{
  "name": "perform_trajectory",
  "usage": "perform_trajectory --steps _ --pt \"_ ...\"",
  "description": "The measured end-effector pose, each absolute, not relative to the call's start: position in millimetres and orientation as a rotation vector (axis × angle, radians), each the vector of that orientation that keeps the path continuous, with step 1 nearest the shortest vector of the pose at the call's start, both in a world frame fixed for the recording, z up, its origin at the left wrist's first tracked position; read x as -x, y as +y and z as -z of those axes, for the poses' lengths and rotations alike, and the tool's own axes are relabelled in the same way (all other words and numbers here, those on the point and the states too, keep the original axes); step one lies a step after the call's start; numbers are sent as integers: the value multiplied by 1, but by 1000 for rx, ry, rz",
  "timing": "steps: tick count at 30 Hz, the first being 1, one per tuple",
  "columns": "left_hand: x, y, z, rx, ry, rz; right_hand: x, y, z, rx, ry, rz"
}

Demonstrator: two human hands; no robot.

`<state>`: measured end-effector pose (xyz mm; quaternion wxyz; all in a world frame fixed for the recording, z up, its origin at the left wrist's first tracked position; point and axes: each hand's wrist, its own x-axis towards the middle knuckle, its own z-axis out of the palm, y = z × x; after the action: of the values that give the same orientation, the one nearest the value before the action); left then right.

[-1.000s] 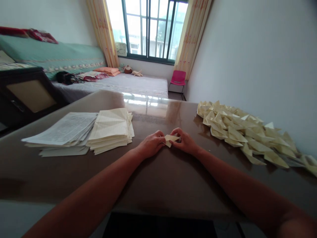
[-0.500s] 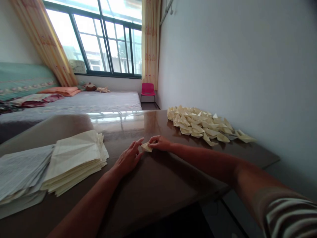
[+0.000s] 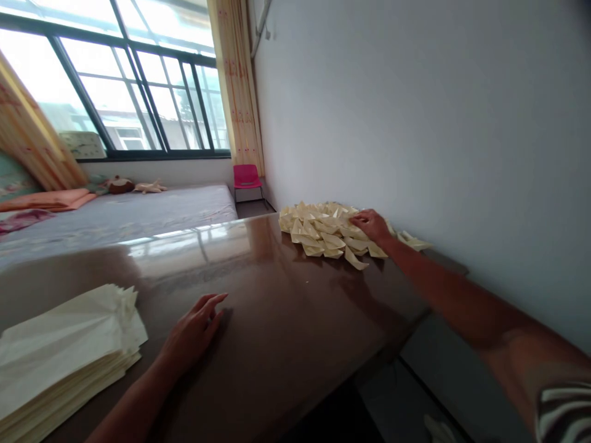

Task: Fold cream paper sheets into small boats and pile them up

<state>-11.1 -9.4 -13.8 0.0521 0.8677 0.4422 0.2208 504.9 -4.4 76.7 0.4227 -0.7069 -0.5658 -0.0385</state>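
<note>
A heap of cream folded paper boats [image 3: 323, 229] lies on the table along the wall. Over its right part is my right hand [image 3: 370, 225], thumb and fingers pinched together on a paper boat that blends into the others and is mostly hidden. My left hand [image 3: 194, 326] rests on the brown table with nothing in it, its fingers extended and somewhat apart. To its left is a thick stack of cream paper sheets [image 3: 60, 351], cut off by the picture's left edge.
The glossy brown table [image 3: 277, 344] ends in front of me and at the right near the white wall [image 3: 392, 111]. Beyond it are a bed [image 3: 184, 209] with soft toys, a pink chair [image 3: 247, 176] and a window [image 3: 152, 104] with curtains.
My right hand has carried the paper boat from beside my left hand over to the heap. My left hand is now alone on the table. The view has turned right.
</note>
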Motion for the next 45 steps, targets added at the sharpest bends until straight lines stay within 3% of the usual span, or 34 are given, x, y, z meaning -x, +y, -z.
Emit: perform_trajectory --steps 4,8,15,20,28,34,38,45 --pt "11 -6 14 -2693 1380 -630 -594 -23 -103 2022 -1184 215" --pt "14 0 17 -2724 1400 -623 -644 -48 -105 2189 -1168 101" --pt "16 4 18 -2727 1377 -581 -667 -87 -82 2270 -1721 -399" --pt "15 3 15 -2717 1406 -571 -670 -99 -68 2475 -1747 -344" --pt "12 1 14 -2723 1439 -547 -633 -85 -53 2575 -1720 -226" --pt "11 -1 15 -2800 1406 -580 -608 -91 -74 2487 -1651 118" --pt "4 -1 13 -2902 1324 -551 -554 -90 -78 2226 -1827 207" --pt "-13 -21 0 -2912 1214 -420 -393 -96 -26 1477 -2392 -130"
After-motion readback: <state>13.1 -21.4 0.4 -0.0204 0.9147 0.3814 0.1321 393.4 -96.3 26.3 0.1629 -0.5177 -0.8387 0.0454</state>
